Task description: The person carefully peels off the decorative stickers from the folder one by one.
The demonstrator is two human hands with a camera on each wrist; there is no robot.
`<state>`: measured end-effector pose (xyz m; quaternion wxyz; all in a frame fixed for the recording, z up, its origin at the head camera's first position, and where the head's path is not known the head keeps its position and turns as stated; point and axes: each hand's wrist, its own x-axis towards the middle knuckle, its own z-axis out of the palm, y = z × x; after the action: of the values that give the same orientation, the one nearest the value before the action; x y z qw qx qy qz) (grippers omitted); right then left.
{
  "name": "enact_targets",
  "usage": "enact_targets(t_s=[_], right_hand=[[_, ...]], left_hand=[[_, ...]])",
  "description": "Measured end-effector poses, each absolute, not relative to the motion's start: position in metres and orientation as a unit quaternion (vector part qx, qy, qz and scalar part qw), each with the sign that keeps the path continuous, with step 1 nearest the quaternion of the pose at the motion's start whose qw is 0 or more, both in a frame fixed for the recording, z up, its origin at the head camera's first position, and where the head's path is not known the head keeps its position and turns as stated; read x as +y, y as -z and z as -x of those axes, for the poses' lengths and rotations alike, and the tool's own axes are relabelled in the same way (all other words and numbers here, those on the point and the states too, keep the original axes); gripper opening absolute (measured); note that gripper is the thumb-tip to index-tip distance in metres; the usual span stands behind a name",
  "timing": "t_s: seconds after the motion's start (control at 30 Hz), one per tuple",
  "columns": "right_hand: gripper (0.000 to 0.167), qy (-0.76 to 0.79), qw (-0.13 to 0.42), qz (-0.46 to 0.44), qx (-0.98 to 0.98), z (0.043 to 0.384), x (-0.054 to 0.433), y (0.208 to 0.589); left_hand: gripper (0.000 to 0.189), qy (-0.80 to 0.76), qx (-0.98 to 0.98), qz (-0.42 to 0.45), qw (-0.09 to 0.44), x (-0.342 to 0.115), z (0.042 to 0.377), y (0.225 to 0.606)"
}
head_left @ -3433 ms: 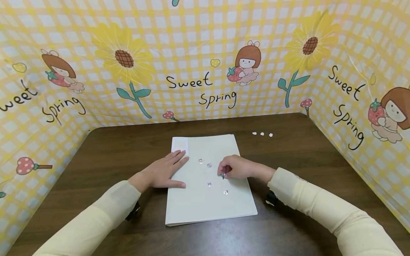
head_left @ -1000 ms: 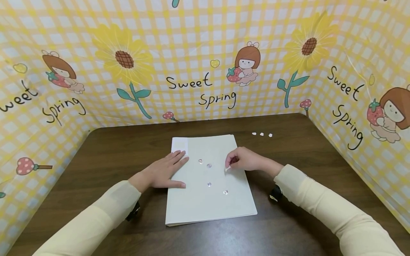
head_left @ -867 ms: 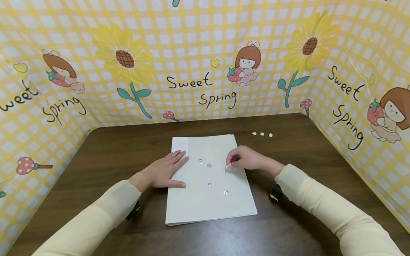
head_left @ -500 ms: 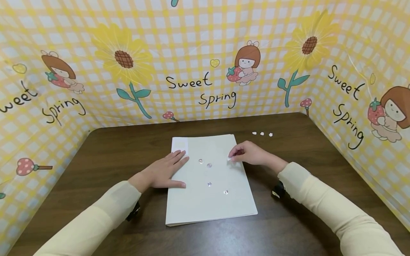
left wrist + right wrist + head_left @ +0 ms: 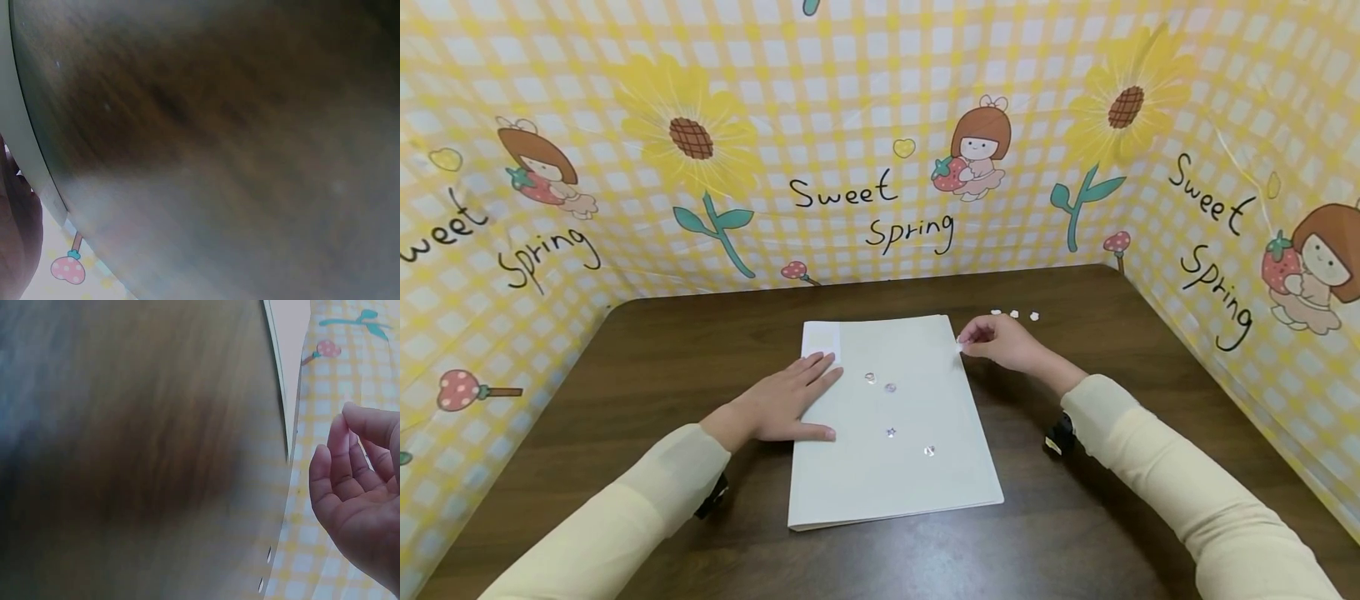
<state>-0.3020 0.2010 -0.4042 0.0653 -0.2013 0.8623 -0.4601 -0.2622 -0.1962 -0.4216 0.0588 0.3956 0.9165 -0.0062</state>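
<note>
My left hand [image 5: 782,402] lies flat with spread fingers on the left part of a large white folder or pad [image 5: 850,483]. At the folder's upper right edge, my right hand [image 5: 1003,342] pinches a small sticker [image 5: 959,344] between thumb and forefinger. Only a bit of white shows at the fingertips, and its face is hidden. Several small shiny stickers lie on the folder: a roundish sticker [image 5: 870,377], a round sticker [image 5: 891,387], a star sticker [image 5: 891,432] and another sticker [image 5: 929,450]. The right wrist view shows the pinching right hand [image 5: 359,469] from the palm side.
Three small white pieces sit in a row on the dark wooden table [image 5: 662,358] beyond the right hand, among them a right-hand white piece [image 5: 1034,316]. A white label [image 5: 822,337] marks the folder's upper left corner. A yellow checked cloth [image 5: 842,108] walls the table's back and sides.
A sticker right of the folder's middle, at my right fingers 3.4 s ago, has left its place. The pinching right hand has moved up and right to the folder's edge. The left hand stays put.
</note>
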Motion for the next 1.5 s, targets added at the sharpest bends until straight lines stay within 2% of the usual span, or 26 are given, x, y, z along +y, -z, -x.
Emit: enact_targets(t_s=[0.4, 1.07, 1.5], right_hand=[[0.01, 0.463, 0.029, 0.149, 0.873, 0.312, 0.228, 0.401], [0.025, 0.494, 0.014, 0.02, 0.869, 0.334, 0.298, 0.402], [0.027, 0.479, 0.001, -0.004, 0.878, 0.344, 0.326, 0.411]], left_hand=[[0.105, 0.004, 0.916, -0.397, 0.054, -0.197, 0.262, 0.422], [0.105, -0.002, 0.916, -0.397, 0.06, -0.197, 0.261, 0.42], [0.105, 0.0, 0.916, -0.397, 0.063, -0.197, 0.262, 0.421]])
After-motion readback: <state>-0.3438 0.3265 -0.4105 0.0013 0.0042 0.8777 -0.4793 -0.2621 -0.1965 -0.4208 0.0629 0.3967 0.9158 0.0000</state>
